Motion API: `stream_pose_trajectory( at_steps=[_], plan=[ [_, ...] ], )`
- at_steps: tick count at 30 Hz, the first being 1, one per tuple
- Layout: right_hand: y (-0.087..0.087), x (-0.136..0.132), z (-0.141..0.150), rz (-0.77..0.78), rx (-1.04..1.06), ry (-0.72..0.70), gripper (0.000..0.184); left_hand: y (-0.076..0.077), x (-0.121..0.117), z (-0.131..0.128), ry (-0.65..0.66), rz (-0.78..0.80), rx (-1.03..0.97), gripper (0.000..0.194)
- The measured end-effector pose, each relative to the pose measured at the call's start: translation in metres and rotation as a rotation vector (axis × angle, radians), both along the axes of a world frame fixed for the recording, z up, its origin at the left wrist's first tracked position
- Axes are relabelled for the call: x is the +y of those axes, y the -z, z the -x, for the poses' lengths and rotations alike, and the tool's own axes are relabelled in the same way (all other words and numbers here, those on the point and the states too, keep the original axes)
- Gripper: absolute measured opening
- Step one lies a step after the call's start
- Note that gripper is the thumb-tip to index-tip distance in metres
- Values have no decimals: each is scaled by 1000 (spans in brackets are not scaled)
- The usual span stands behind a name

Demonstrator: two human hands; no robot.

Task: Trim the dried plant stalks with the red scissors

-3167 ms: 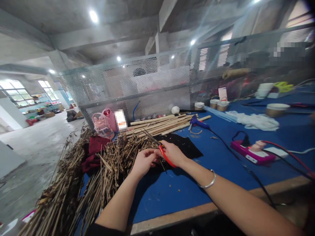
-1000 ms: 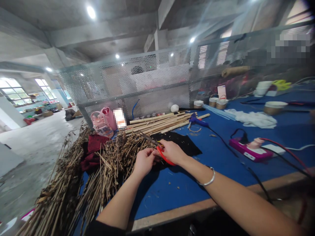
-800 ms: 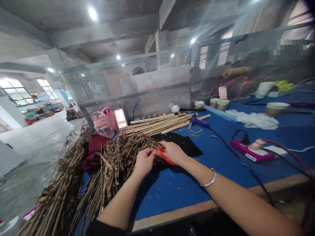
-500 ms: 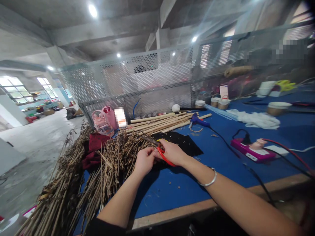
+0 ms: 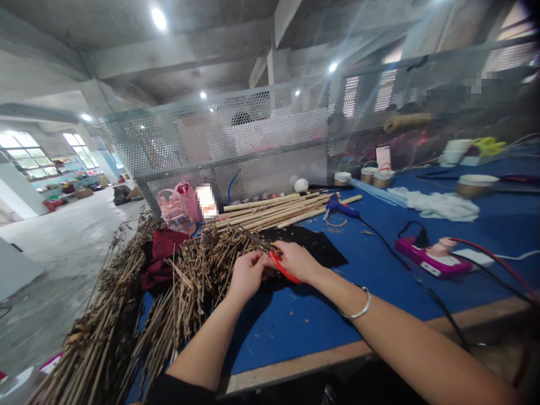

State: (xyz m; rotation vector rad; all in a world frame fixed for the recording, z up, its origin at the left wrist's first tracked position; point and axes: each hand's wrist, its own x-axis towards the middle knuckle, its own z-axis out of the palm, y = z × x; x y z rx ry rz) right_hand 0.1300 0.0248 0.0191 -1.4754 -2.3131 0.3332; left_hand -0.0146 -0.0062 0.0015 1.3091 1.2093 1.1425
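Observation:
My right hand (image 5: 295, 260) is closed on a pair of scissors (image 5: 282, 269) with red handles; the dark blades point up and left over a heap of dried plant stems (image 5: 211, 259). Close against it, my left hand (image 5: 248, 274) has its fingers pinched together by the scissors. Whatever sits between those fingertips is too small or hidden to make out. Under and behind the hands lies a black cloth (image 5: 316, 244) with small bits scattered on it.
Wooden sticks (image 5: 278, 209) lie behind the black cloth, beside a blue glue gun (image 5: 343, 208). A purple power strip (image 5: 434, 261) with cables sits at right. Long dried stems (image 5: 101, 332) hang over the left edge. A perforated metal screen (image 5: 236, 135) stands along the back of the blue table (image 5: 295, 332).
My right hand and the scissors have shifted very slightly, with the fingers a little differently placed. My left hand stays nearly where it was.

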Motion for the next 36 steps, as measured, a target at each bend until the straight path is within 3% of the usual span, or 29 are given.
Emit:
stream_pose_trajectory(
  at_steps=[9, 21, 26, 36],
  plan=[
    [-1, -4, 1, -73, 30, -75, 43, -2, -2, 1, -28, -56, 9, 29],
    [2, -3, 2, -40, 23, -24, 43, -6, -2, 0, -44, -44, -13, 29],
    [1, -2, 2, -8, 2, -24, 43, -3, -1, 1, -81, -61, 9, 30],
    [5, -2, 2, -106, 36, -98, 47, 3, 3, 5, -110, -128, 72, 31]
  ],
)
